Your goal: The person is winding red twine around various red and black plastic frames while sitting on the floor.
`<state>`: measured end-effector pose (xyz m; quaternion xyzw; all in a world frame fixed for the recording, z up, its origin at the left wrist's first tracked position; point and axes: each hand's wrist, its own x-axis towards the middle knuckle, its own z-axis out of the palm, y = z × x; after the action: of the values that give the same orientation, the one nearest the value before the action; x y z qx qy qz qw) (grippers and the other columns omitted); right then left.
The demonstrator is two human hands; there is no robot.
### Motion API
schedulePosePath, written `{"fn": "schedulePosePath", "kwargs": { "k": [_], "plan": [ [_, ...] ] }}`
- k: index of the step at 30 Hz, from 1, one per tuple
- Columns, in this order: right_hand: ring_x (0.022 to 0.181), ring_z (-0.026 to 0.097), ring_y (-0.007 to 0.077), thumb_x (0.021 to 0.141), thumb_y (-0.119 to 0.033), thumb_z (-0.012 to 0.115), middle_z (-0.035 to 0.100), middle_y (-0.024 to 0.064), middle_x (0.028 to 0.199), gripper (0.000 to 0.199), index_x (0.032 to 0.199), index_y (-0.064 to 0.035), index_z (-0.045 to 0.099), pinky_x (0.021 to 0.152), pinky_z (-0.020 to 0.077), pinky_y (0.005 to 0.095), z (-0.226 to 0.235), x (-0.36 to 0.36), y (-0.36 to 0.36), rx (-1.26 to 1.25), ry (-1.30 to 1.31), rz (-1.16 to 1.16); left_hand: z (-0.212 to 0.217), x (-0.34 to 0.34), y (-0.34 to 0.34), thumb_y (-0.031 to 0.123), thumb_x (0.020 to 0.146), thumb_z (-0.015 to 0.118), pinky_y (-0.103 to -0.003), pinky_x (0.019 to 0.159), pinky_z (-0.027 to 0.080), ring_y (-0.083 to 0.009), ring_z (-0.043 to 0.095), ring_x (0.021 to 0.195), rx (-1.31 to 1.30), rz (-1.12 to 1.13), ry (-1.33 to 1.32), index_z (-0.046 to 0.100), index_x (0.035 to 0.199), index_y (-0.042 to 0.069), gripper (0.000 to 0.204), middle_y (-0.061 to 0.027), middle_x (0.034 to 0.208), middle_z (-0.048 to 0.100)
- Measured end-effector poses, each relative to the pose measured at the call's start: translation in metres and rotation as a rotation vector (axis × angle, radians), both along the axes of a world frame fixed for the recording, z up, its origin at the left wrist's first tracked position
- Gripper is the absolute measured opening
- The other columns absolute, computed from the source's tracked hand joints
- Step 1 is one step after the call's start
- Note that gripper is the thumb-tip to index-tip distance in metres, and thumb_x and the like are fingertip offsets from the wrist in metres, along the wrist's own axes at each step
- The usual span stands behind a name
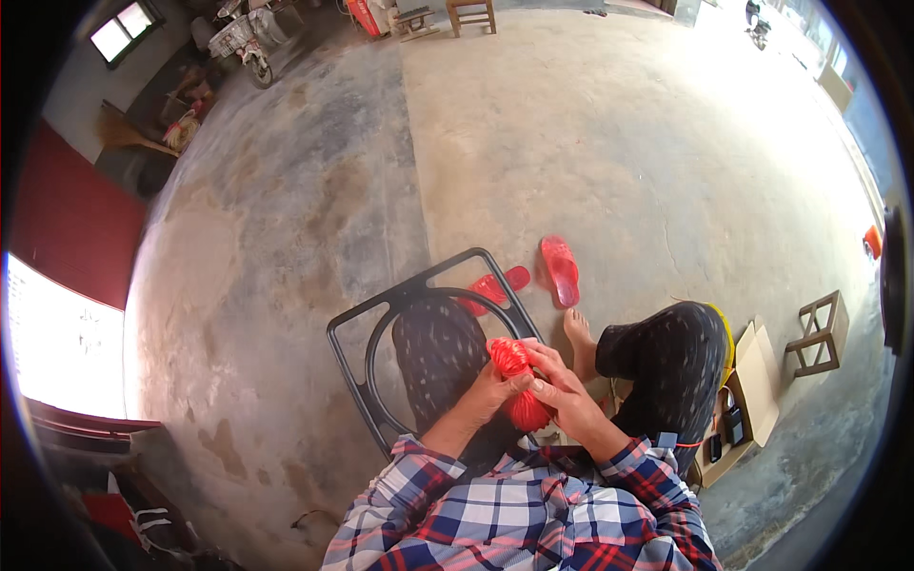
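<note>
A shiny red bundle of cord or plastic strands (511, 355), pinched in at the middle, is held between both hands above my lap. My left hand (486, 392) closes round its left side at the waist, with the thumb on top. From the other side my right hand (569, 388) wraps the bundle, its fingers bent over the far part and its thumb near the left one. A black square frame with a round ring inside (409, 289) lies tilted over my left leg, beside the left hand.
Red slippers (560, 271) lie on the concrete floor beyond the frame, near my bare foot. At the right are an open cardboard box (759, 381) with small black devices and a wooden stool (821, 333). A motorbike (255, 57) stands at the far left.
</note>
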<state>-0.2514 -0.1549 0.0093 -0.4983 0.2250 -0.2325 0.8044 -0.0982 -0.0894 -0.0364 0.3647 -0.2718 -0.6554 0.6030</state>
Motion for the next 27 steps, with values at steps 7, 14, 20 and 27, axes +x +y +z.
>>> {"fn": "schedulePosePath", "kwargs": {
  "k": [7,14,20,27],
  "plan": [
    [0.139,0.028,0.0226,0.093,-0.024,0.061,0.032,0.0108,0.146,0.057,0.141,0.0004,0.042,0.113,0.0257,0.0361,-0.003,-0.004,-0.001,-0.111,-0.011,0.027,0.01,0.004,-0.003,0.012,0.087,0.062,-0.035,0.101,0.044,-0.0216,0.056,0.115,0.039,0.084,0.265,0.049,0.132,-0.001,0.048,-0.0119,0.126,0.057],
    [0.128,0.043,0.0207,0.092,-0.023,0.064,0.039,0.0106,0.141,0.061,0.142,-0.0001,0.037,0.104,0.0387,0.0342,-0.001,-0.012,-0.002,0.029,0.032,-0.024,0.011,0.017,0.002,0.011,0.085,0.059,-0.04,0.103,0.044,-0.0286,0.055,0.12,-0.08,0.122,0.503,0.054,0.127,-0.005,0.046,-0.0197,0.133,0.054],
    [0.115,0.051,0.016,0.092,-0.023,0.066,0.049,0.0097,0.129,0.063,0.143,0.0006,0.036,0.095,0.0442,0.0285,-0.006,-0.003,0.008,-0.216,0.157,0.126,0.028,0.013,0.003,0.019,0.088,0.061,-0.039,0.103,0.043,-0.0246,0.052,0.122,-0.171,0.181,0.224,0.057,0.124,-0.003,0.043,-0.018,0.131,0.055],
    [0.089,0.056,0.0073,0.091,-0.006,0.062,0.061,0.0017,0.1,0.029,0.118,0.0026,0.058,0.079,0.0477,0.0241,-0.009,-0.005,0.009,-0.122,0.177,0.041,0.041,0.021,0.003,0.047,0.085,0.065,-0.041,0.11,0.031,-0.0247,0.047,0.126,-0.203,0.204,-0.424,0.06,0.122,0.001,0.059,-0.014,0.129,0.057]
  ]
}}
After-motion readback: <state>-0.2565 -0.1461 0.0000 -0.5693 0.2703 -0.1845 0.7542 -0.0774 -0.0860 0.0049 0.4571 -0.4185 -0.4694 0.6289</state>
